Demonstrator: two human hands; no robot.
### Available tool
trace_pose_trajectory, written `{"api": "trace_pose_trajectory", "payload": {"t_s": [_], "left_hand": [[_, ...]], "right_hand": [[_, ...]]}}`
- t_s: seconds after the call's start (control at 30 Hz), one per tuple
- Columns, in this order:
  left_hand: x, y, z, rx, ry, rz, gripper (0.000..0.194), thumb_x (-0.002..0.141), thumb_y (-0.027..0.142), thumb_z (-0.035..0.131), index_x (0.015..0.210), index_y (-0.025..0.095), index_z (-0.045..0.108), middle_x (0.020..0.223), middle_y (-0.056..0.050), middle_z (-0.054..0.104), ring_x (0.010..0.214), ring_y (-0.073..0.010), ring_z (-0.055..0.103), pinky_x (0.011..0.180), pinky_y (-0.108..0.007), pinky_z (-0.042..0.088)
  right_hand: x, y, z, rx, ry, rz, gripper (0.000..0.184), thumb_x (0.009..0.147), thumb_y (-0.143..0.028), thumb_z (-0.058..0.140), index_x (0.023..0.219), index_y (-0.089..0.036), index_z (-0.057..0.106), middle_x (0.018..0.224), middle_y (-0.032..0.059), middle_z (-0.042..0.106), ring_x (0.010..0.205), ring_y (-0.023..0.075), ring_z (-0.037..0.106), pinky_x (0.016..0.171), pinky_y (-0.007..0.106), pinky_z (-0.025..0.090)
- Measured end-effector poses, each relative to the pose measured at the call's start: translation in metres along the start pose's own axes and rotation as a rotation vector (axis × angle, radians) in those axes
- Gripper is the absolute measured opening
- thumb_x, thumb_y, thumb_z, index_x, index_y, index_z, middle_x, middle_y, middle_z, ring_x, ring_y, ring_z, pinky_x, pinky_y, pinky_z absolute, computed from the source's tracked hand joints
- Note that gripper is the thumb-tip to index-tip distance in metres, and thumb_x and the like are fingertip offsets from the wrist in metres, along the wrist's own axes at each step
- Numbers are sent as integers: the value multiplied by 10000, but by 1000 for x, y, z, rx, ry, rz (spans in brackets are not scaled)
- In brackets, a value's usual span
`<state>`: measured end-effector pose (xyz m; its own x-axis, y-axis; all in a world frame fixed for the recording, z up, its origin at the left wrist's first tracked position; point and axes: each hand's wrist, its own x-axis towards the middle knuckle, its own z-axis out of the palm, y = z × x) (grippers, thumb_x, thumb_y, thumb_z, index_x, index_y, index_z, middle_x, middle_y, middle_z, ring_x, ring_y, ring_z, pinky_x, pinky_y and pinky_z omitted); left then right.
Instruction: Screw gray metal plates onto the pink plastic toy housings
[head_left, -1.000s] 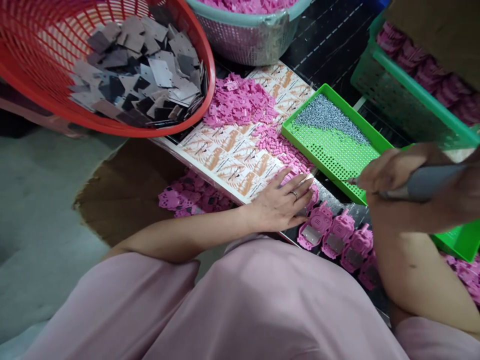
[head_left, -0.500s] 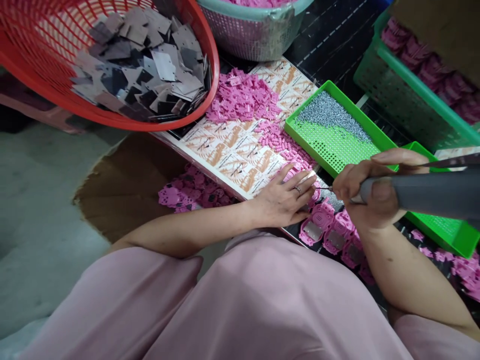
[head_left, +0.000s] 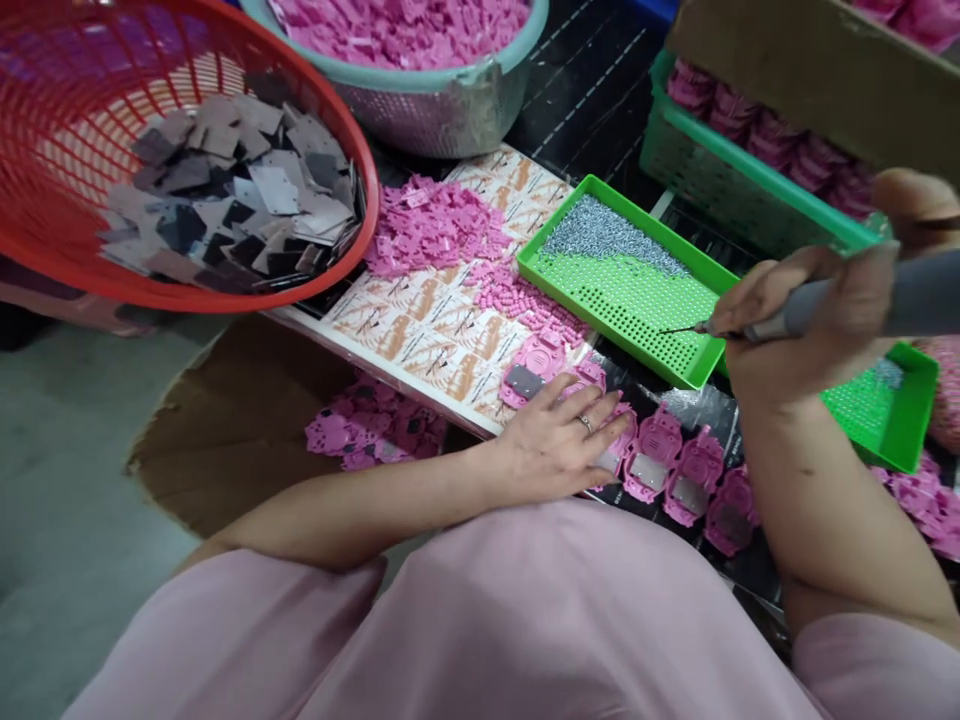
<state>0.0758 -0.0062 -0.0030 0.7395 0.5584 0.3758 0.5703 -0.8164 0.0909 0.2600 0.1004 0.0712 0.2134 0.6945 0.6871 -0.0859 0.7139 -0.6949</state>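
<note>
My left hand (head_left: 559, 440) lies with its fingers spread over a row of pink plastic casings, partly covering some of them. Each visible casing (head_left: 652, 455) carries a grey metal plate on its lower part. A grey electric screwdriver (head_left: 847, 300) is gripped in my right hand (head_left: 802, 310). Its thin bit points left over the near end of a green perforated tray (head_left: 637, 355). Small silvery screws (head_left: 607, 235) are heaped in the far part of that tray. Whether the bit carries a screw is too small to tell.
A red basket (head_left: 367, 200) of metal plates stands at left. Behind is a pale green basket (head_left: 480, 110) of pink parts. Loose pink pieces (head_left: 442, 225) lie on the patterned board. A green crate (head_left: 750, 190) stands at back right, a second green tray (head_left: 919, 420) at right.
My right hand moved the screwdriver from beside my left fingers back over the green tray. My left hand now sits further along the row, uncovering a casing at its left end. The view shifted slightly.
</note>
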Motion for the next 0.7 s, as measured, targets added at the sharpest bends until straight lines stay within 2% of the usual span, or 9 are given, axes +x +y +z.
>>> {"api": "trace_pose_trajectory", "payload": {"t_s": [0.03, 0.13, 0.2, 0.3, 0.43, 0.53, 0.7], "left_hand": [[1, 2, 1, 4, -42, 12, 591, 970, 597, 339, 1306, 160, 552, 1316, -96, 607, 1145, -238, 550, 1047, -434, 360], [6, 3, 4, 35, -177, 26, 604, 980, 578, 322, 1352, 143, 516, 1386, -97, 555, 1211, -248, 512, 1067, -432, 326], [10, 0, 7, 48, -210, 21, 623, 982, 577, 312, 1382, 133, 487, 1420, -94, 525, 1259, -253, 480, 1087, -434, 299], [17, -6, 12, 50, -195, 9, 658, 972, 602, 315, 1379, 116, 488, 1435, -105, 509, 1299, -259, 452, 1101, -434, 280], [24, -10, 13, 30, -167, 8, 618, 968, 573, 374, 1348, 106, 510, 1416, -111, 527, 1299, -263, 457, 1093, -440, 291], [25, -10, 12, 9, -160, 11, 583, 968, 556, 390, 1339, 125, 519, 1405, -111, 537, 1284, -268, 471, 1077, -453, 311], [24, -8, 14, 9, -97, 9, 593, 958, 580, 389, 1308, 128, 546, 1371, -123, 565, 1266, -285, 489, 1062, -478, 327]], "right_hand": [[-1, 6, 1, -13, 18, 2, 110, 828, -328, 575, 882, -233, 582, 412, -110, 462, 293, 72, 424, 298, 171, 379], [-4, 21, 1, 37, -45, -41, 166, 831, -376, 610, 868, -230, 541, 407, -128, 426, 264, 65, 370, 278, 171, 359], [-4, 28, -1, 51, -69, -39, 188, 837, -371, 636, 917, -230, 540, 427, -127, 434, 276, 72, 377, 285, 188, 363], [-3, 33, -4, 35, -51, 1, 202, 848, -342, 640, 978, -221, 542, 440, -118, 447, 295, 88, 396, 294, 212, 360], [-2, 36, -5, 75, -64, -4, 159, 868, -345, 619, 870, -219, 522, 430, -123, 414, 284, 70, 364, 291, 194, 349], [-2, 36, -4, 55, -62, 8, 178, 863, -349, 627, 870, -218, 507, 434, -123, 428, 290, 73, 376, 298, 199, 355], [-5, 33, -1, -55, -44, 103, 283, 798, -410, 693, 919, -234, 507, 506, -113, 431, 299, 80, 400, 302, 241, 340]]}}
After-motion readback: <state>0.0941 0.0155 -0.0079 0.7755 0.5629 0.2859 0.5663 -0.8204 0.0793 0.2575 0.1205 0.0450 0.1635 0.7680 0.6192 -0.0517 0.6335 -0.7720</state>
